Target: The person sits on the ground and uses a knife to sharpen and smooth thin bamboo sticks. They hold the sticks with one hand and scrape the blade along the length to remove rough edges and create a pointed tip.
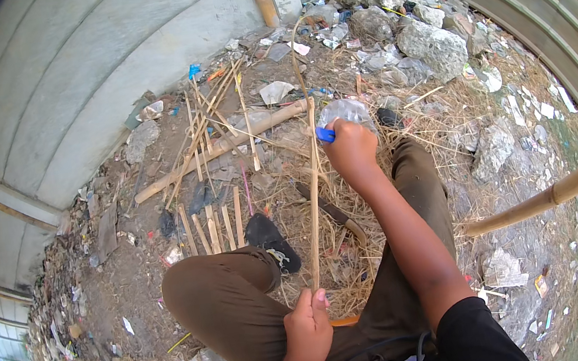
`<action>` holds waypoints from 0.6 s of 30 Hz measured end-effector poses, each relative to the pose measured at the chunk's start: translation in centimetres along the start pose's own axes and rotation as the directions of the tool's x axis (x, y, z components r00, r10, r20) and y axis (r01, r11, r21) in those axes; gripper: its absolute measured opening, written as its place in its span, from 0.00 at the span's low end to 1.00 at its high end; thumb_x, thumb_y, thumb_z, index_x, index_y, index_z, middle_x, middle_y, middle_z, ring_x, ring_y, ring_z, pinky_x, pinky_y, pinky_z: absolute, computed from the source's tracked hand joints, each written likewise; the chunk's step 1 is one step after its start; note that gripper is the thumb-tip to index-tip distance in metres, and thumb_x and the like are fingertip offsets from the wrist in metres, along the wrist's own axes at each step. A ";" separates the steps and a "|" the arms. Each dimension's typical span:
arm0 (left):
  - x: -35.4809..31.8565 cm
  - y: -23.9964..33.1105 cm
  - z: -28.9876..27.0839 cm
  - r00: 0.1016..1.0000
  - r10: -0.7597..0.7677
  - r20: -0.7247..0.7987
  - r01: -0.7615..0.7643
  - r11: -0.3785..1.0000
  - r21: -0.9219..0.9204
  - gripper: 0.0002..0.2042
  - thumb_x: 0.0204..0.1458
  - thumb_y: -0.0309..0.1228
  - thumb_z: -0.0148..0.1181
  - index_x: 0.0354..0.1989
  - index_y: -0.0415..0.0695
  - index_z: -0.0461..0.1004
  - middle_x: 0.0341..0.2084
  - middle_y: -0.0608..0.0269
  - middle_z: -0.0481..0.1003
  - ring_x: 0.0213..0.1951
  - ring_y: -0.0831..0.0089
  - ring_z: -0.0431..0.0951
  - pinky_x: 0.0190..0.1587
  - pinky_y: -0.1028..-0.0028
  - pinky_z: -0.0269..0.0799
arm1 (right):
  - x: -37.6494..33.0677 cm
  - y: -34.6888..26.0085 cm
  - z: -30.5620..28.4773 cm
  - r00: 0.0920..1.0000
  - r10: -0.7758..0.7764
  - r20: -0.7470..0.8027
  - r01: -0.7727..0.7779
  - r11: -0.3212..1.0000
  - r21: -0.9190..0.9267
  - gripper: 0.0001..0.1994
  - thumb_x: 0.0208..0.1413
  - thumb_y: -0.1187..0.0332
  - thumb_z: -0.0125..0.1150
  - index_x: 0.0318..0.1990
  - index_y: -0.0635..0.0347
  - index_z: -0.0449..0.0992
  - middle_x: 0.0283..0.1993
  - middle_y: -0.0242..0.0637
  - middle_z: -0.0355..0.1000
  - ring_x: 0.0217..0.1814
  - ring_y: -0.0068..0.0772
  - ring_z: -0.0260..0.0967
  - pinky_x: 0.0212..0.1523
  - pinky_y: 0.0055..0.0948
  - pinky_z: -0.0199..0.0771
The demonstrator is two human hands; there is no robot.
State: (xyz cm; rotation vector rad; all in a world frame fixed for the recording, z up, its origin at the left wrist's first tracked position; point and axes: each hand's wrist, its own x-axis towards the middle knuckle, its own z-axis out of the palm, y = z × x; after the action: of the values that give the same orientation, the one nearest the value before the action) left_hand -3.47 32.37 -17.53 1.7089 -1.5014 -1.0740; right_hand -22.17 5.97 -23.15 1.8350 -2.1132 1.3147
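My left hand [308, 333] is closed round the lower end of a long thin bamboo strip [316, 225], which runs away from me between my legs. Beyond my knees, my right hand [352, 152] is a fist round a small blue tool [325, 135], apparently a cutter; its blade cannot be made out. The tool meets the strip's upper part, where thin fibres hang. Past it, the strip's far end curls up and over. Below, on the straw, rests a dark-bladed knife [326, 205] with a curved wooden handle.
Left of centre, several split bamboo sticks [199, 130] lean across a thick bamboo pole [224, 149]; shorter pieces [213, 229] lie nearer my dark shoe [272, 241]. Rubble rocks [431, 47] sit far right. A bamboo pole [553, 195] juts in from the right. Concrete walls [134, 46] stand behind.
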 end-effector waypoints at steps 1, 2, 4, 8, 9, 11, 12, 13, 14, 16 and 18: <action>-0.2 0.0 0.2 1.000 0.027 0.006 -0.027 0.999 0.024 0.15 0.69 0.36 0.51 0.32 0.38 0.69 0.17 0.55 0.70 0.19 0.64 0.71 0.25 0.68 0.67 | 0.3 0.1 -0.3 0.999 0.050 -0.004 -0.050 0.999 -0.013 0.03 0.48 0.67 0.66 0.29 0.52 0.81 0.25 0.43 0.77 0.26 0.51 0.76 0.27 0.47 0.74; -0.3 0.0 0.3 0.998 0.054 0.013 -0.054 0.997 0.048 0.14 0.68 0.36 0.51 0.33 0.37 0.69 0.18 0.50 0.72 0.19 0.56 0.74 0.26 0.65 0.68 | 0.5 0.2 -0.5 0.991 0.115 0.064 -0.115 0.993 0.008 0.05 0.48 0.66 0.65 0.33 0.52 0.84 0.27 0.46 0.78 0.30 0.54 0.77 0.32 0.49 0.76; -0.3 0.2 0.3 0.998 0.012 0.062 -0.016 0.997 0.070 0.14 0.68 0.35 0.51 0.33 0.37 0.69 0.19 0.49 0.73 0.21 0.51 0.75 0.26 0.64 0.69 | 1.1 0.0 -1.2 0.975 0.187 0.122 -0.185 0.982 -0.028 0.08 0.48 0.66 0.64 0.36 0.53 0.84 0.28 0.48 0.79 0.32 0.54 0.78 0.34 0.48 0.77; -0.4 0.8 0.7 0.997 0.028 0.072 -0.034 0.996 0.082 0.14 0.68 0.35 0.51 0.34 0.37 0.69 0.19 0.49 0.73 0.21 0.51 0.76 0.26 0.64 0.70 | 1.8 0.3 -1.5 0.954 0.252 0.164 -0.252 0.967 -0.021 0.10 0.49 0.64 0.64 0.37 0.56 0.84 0.30 0.48 0.79 0.34 0.52 0.79 0.36 0.45 0.77; -0.4 0.8 0.8 0.997 0.014 0.076 -0.020 0.997 0.077 0.14 0.68 0.35 0.51 0.34 0.37 0.69 0.20 0.48 0.73 0.21 0.52 0.77 0.26 0.64 0.70 | 2.0 0.3 -1.5 0.955 0.249 0.161 -0.252 0.968 -0.005 0.10 0.50 0.64 0.64 0.36 0.58 0.83 0.29 0.47 0.79 0.32 0.49 0.79 0.36 0.44 0.77; -0.6 0.7 0.8 0.996 -0.006 0.086 0.001 0.998 0.062 0.13 0.68 0.35 0.50 0.35 0.37 0.70 0.20 0.48 0.73 0.21 0.53 0.77 0.27 0.65 0.70 | 3.7 2.9 -1.7 0.793 0.128 0.596 -0.332 0.910 0.247 0.11 0.51 0.62 0.64 0.32 0.62 0.81 0.26 0.44 0.77 0.29 0.41 0.76 0.34 0.41 0.76; -0.8 0.5 0.9 0.997 0.005 0.082 -0.010 0.998 0.054 0.14 0.69 0.35 0.50 0.35 0.37 0.70 0.19 0.50 0.73 0.21 0.57 0.76 0.27 0.66 0.69 | 4.2 3.8 -1.8 0.656 0.005 0.755 -0.404 0.847 0.346 0.13 0.51 0.61 0.64 0.30 0.65 0.80 0.24 0.42 0.76 0.27 0.36 0.75 0.34 0.39 0.75; -1.1 0.2 1.0 0.997 0.017 0.078 -0.021 0.999 0.045 0.14 0.69 0.36 0.50 0.35 0.37 0.71 0.18 0.53 0.72 0.20 0.61 0.76 0.26 0.68 0.68 | 4.1 4.3 -1.5 0.716 0.010 0.698 -0.382 0.843 0.379 0.14 0.51 0.60 0.64 0.28 0.66 0.79 0.22 0.40 0.74 0.26 0.33 0.72 0.32 0.38 0.74; -1.1 0.0 1.1 0.997 0.029 0.074 -0.032 0.999 0.036 0.14 0.69 0.36 0.50 0.36 0.38 0.71 0.18 0.55 0.72 0.20 0.65 0.75 0.26 0.69 0.67 | 3.6 4.7 -1.2 0.771 0.016 0.637 -0.356 0.840 0.410 0.16 0.51 0.60 0.64 0.26 0.67 0.77 0.21 0.38 0.73 0.24 0.30 0.70 0.31 0.37 0.73; -0.3 -1.0 0.7 0.991 -0.053 0.126 0.073 0.984 -0.162 0.15 0.70 0.38 0.47 0.34 0.39 0.70 0.15 0.66 0.66 0.17 0.78 0.66 0.21 0.76 0.61 | 3.0 3.5 -2.1 0.793 0.029 0.609 -0.332 0.858 0.393 0.16 0.53 0.60 0.64 0.24 0.67 0.76 0.19 0.42 0.72 0.21 0.36 0.72 0.30 0.39 0.73; -0.2 -1.3 0.3 0.984 -0.111 0.140 0.149 0.943 -0.299 0.16 0.71 0.39 0.46 0.35 0.41 0.69 0.15 0.72 0.62 0.15 0.86 0.59 0.18 0.80 0.55 | 1.4 0.7 -2.2 0.835 0.084 0.543 -0.287 0.910 0.299 0.15 0.54 0.60 0.64 0.25 0.64 0.77 0.20 0.45 0.74 0.22 0.45 0.73 0.29 0.41 0.73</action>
State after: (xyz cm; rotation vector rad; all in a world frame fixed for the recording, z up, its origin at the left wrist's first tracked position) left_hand -3.16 32.84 -18.73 1.5618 -1.2247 -1.4235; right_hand -24.19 6.17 -21.43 2.4254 -2.4983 1.4739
